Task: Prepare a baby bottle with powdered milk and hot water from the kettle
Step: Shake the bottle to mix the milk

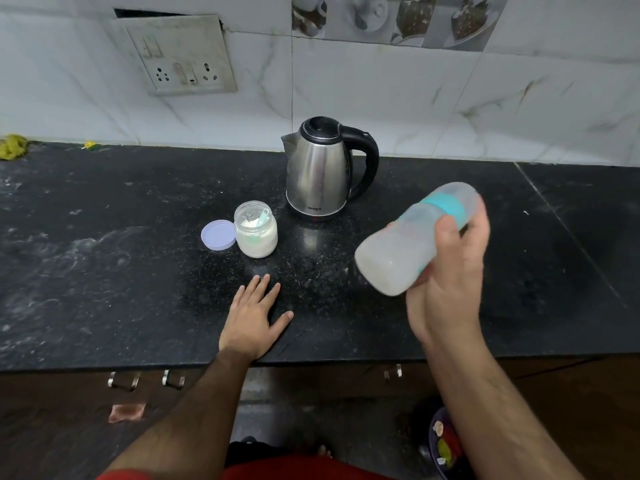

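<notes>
My right hand point(450, 282) grips a capped baby bottle point(405, 247) with a teal collar, held tilted in the air above the black counter point(104, 271); the bottle is blurred and holds cloudy white liquid. A steel kettle point(320, 171) with a black lid and handle stands at the back of the counter. To its front left sits an open glass jar of white milk powder point(257, 233) with a small scoop inside, and its lilac lid point(218, 234) lies beside it. My left hand point(254, 317) rests flat on the counter, fingers spread, just in front of the jar.
A wall socket plate point(180, 57) is mounted on the tiled wall at back left. A yellow cloth point(13, 146) lies at the counter's far left corner. Drawer handles point(123, 381) sit below the counter edge. A bowl with colourful items point(446, 445) is on the floor.
</notes>
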The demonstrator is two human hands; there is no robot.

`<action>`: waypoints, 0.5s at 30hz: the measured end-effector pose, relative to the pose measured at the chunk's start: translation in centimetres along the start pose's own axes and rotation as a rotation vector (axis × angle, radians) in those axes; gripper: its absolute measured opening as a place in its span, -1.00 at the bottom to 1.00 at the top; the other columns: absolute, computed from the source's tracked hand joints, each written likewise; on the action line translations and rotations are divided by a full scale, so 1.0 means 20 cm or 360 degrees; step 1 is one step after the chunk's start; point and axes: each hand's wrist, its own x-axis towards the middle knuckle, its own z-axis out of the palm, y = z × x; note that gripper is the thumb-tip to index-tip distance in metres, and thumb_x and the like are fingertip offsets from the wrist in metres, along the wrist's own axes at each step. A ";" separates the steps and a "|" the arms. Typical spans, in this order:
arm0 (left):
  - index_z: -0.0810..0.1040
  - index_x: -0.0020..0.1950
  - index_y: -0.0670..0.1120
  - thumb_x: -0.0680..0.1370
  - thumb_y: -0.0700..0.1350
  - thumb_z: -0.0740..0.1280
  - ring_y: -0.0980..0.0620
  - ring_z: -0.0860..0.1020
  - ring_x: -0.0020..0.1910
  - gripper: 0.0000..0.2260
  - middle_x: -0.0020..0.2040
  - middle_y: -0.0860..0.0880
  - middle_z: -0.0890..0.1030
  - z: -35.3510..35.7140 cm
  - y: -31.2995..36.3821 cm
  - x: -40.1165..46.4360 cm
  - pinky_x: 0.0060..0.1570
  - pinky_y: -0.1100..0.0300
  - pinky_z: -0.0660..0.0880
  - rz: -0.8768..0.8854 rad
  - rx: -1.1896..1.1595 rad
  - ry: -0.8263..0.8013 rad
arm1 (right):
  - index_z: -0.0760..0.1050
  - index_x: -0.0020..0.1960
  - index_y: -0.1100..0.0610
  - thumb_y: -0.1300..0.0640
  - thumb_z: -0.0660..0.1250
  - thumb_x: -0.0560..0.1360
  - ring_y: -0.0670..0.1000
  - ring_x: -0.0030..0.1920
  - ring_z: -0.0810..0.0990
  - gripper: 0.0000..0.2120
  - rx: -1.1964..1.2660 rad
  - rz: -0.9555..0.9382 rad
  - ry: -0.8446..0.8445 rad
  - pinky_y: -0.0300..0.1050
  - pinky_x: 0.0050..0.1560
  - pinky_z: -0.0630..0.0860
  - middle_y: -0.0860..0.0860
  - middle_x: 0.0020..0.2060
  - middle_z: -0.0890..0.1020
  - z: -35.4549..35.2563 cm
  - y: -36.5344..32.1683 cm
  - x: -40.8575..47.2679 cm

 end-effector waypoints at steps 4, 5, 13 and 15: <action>0.23 0.58 0.03 0.51 0.40 -0.05 0.05 -0.03 0.62 -0.27 0.63 0.01 0.11 0.00 0.00 0.00 0.59 0.02 -0.09 -0.0005 0.0018 -0.0010 | 0.12 0.53 -0.10 -0.09 0.52 0.38 0.03 -0.03 0.63 -0.14 -0.0240 0.0023 -0.0290 0.12 0.00 0.65 -0.13 0.04 0.64 -0.02 0.04 -0.06; 0.23 0.58 0.03 0.51 0.40 -0.06 0.05 -0.03 0.62 -0.26 0.63 0.01 0.11 0.00 0.00 0.00 0.59 0.02 -0.09 -0.0004 0.0021 -0.0009 | 0.10 0.54 -0.08 -0.08 0.48 0.41 -0.05 -0.06 0.64 -0.17 -0.0240 -0.0006 -0.0267 0.02 -0.03 0.65 -0.20 -0.01 0.66 -0.02 0.04 -0.05; 0.23 0.58 0.04 0.51 0.39 -0.06 0.06 -0.04 0.62 -0.27 0.63 0.02 0.09 0.00 0.00 0.00 0.58 0.04 -0.12 -0.0009 0.0023 -0.0008 | 0.10 0.54 -0.11 -0.06 0.50 0.39 0.00 -0.05 0.65 -0.14 -0.0287 0.0091 -0.0343 0.12 0.00 0.66 -0.20 -0.01 0.66 -0.02 0.04 -0.08; 0.22 0.59 0.04 0.54 0.38 0.00 0.06 -0.05 0.62 -0.31 0.63 0.02 0.09 0.00 0.00 0.00 0.58 0.03 -0.12 -0.0006 0.0030 -0.0001 | 0.12 0.55 -0.08 -0.09 0.52 0.36 0.04 -0.05 0.64 -0.11 -0.0227 0.0063 -0.0298 0.12 -0.02 0.66 -0.14 0.01 0.65 -0.01 0.03 -0.07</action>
